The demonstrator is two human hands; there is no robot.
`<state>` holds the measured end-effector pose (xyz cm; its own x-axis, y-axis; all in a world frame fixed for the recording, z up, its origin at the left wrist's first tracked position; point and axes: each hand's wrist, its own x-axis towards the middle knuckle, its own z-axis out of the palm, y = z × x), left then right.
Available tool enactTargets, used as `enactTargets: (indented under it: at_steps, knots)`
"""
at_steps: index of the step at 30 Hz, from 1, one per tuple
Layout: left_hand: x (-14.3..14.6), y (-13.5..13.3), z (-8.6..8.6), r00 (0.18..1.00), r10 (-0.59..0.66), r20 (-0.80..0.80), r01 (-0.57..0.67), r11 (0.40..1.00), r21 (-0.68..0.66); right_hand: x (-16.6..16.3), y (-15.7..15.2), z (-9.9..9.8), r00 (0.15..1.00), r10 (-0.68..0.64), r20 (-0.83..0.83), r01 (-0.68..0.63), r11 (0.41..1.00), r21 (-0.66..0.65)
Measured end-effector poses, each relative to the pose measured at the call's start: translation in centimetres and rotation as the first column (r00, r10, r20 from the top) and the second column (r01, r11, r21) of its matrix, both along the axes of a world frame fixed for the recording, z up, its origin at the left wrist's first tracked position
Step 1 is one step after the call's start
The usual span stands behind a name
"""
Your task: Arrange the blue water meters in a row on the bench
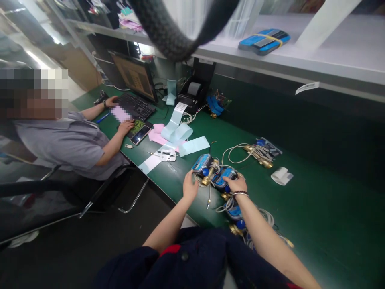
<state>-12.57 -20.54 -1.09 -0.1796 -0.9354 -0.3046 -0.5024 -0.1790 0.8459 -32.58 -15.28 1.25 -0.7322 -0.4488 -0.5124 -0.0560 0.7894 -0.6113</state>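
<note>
Several blue water meters with brass fittings and white cables lie on the green bench (315, 216) in front of me. My left hand (190, 187) rests at the near side of the leftmost meter (202, 162), fingers touching it. My right hand (236, 185) lies on the second meter (225, 176), with a bracelet on the wrist. A third meter (236, 212) sits under my right forearm, partly hidden. Another meter (264, 149) lies farther back with its cable looped.
A seated co-worker at the left has one hand on a keyboard (135, 105) before a monitor (136, 76). A phone (140, 134), label strips (176, 132), a label printer (192, 93) and a white paper roll (282, 176) lie on the bench. A shelf (300, 52) runs above.
</note>
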Motion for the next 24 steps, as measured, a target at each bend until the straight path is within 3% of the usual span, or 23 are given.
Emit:
enactTargets:
  at_steps: [3, 6, 8, 11, 18, 24]
  knots:
    - [0.0, -1.9, 0.2, 0.989, 0.135, -0.053, -0.114, 0.952, 0.285, -0.3, -0.2, 0.7, 0.998, -0.031, 0.053, 0.032, 0.999, -0.034]
    - [-0.4, -5.3, 0.1, 0.98, 0.158, -0.117, -0.073, 0.847, 0.527, -0.8, -0.5, 1.4, 0.985, -0.076, 0.158, 0.088, 0.994, -0.068]
    - [-1.1, -7.1, 0.1, 0.98, 0.168, -0.11, -0.065, 0.784, 0.618, -1.4, -0.8, 1.8, 0.957, -0.107, 0.27, 0.131, 0.989, -0.072]
    - [-2.1, -8.2, 0.4, 0.973, 0.191, -0.13, -0.055, 0.737, 0.674, -2.2, -1.1, 3.0, 0.883, -0.131, 0.451, 0.177, 0.982, -0.061]
    - [-3.7, -7.2, 1.9, 0.911, 0.298, -0.287, -0.001, 0.696, 0.718, -3.7, -1.4, 6.6, 0.645, -0.208, 0.735, 0.339, 0.94, -0.032]
    - [-4.6, -6.5, 2.8, 0.832, 0.372, -0.412, 0.076, 0.658, 0.749, -4.7, -1.0, 6.9, 0.62, -0.222, 0.752, 0.368, 0.929, -0.029]
